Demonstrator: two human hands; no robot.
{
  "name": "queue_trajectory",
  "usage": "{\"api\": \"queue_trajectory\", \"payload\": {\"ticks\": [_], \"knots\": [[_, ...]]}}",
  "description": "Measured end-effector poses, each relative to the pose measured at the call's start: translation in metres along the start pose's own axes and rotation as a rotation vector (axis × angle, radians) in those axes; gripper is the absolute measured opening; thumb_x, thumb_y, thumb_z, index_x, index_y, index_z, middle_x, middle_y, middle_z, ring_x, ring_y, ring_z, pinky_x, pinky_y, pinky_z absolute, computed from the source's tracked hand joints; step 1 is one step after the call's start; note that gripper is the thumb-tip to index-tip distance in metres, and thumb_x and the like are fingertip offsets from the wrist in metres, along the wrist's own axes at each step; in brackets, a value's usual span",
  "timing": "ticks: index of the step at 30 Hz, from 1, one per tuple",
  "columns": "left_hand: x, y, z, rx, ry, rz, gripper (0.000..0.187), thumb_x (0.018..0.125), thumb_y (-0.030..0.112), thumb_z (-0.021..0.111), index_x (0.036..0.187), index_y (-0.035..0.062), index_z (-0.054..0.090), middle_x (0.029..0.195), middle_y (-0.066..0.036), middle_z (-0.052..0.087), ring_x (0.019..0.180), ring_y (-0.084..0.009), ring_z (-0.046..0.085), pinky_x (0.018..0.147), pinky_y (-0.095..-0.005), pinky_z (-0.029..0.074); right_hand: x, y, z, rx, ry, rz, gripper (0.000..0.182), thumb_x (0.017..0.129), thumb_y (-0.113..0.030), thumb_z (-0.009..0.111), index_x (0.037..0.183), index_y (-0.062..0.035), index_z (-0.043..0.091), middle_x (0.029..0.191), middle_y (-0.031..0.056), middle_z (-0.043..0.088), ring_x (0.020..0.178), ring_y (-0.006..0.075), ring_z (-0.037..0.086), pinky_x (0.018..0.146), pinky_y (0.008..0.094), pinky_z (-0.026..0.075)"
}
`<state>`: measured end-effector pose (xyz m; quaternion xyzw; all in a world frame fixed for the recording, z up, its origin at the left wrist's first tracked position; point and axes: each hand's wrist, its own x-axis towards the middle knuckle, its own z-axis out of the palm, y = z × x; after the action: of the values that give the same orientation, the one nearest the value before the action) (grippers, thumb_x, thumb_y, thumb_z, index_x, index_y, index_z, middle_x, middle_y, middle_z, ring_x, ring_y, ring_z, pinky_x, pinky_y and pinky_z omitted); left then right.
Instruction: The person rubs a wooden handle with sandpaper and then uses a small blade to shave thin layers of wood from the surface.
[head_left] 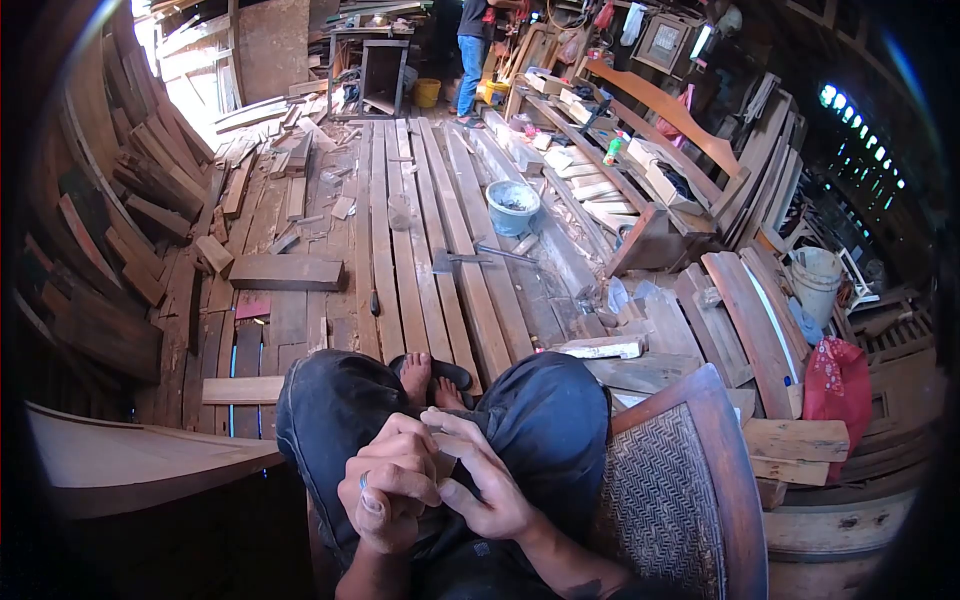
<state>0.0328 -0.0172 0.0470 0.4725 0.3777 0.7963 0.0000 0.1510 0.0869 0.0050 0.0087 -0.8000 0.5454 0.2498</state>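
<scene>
Above my lap, my left hand is closed, its fingers curled inward, with a ring on one finger. My right hand faces it with fingers stretched out and thumb apart, the tips close to the left hand. A small pale patch shows between the hands; whether it is a held thing or skin I cannot make out. Below the hands are my knees in dark trousers, and my feet rest by dark slippers on the planks.
Long planks run ahead, with a hammer-like tool and a blue bucket on them. A wooden block lies left. A woven-panel chair piece stands at my right. At the back stands a person in jeans.
</scene>
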Motion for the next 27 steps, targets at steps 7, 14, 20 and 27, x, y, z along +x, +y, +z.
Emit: {"api": "queue_trajectory", "payload": {"ticks": [7,14,20,27], "knots": [[-0.006,-0.008,0.003,-0.027,0.024,-0.029,0.069,0.115,0.04,0.033,0.066,0.0018,0.061,0.052,-0.004,0.051,0.049,-0.0195,0.045,0.076,-0.0433,0.05,0.003,0.0,0.002,-0.056,0.02,0.005,0.054,0.109,-0.028,0.06,0.151,0.0022,0.047,0.163,0.0261,0.039,0.156,0.0436,0.034,0.129,0.0547,0.021],[-0.005,0.004,0.006,-0.075,0.054,-0.073,0.071,0.116,0.041,0.032,0.066,0.0,0.061,0.052,-0.007,0.051,0.048,-0.0204,0.045,0.074,-0.0427,0.049,0.004,-0.001,0.005,-0.066,0.014,-0.059,0.052,0.11,-0.026,0.052,0.153,0.0012,0.044,0.162,0.0255,0.042,0.158,0.0464,0.028,0.13,0.0572,0.016],[-0.005,0.002,0.009,-0.041,0.038,-0.045,0.068,0.115,0.04,0.033,0.068,0.0,0.061,0.054,-0.007,0.051,0.051,-0.0215,0.046,0.073,-0.0419,0.048,-0.001,0.007,0.012,-0.093,0.061,-0.041,0.048,0.108,-0.021,0.047,0.151,0.0009,0.047,0.158,0.0225,0.047,0.157,0.047,0.031,0.13,0.0569,0.016],[-0.004,0.003,0.01,-0.02,0.04,-0.059,0.066,0.115,0.038,0.034,0.068,0.0003,0.062,0.055,-0.007,0.052,0.054,-0.0223,0.048,0.074,-0.0413,0.046,-0.002,0.021,0.012,-0.105,0.094,-0.039,0.048,0.107,-0.021,0.044,0.149,0.002,0.05,0.153,0.0218,0.052,0.152,0.0444,0.039,0.13,0.0564,0.017]]}}
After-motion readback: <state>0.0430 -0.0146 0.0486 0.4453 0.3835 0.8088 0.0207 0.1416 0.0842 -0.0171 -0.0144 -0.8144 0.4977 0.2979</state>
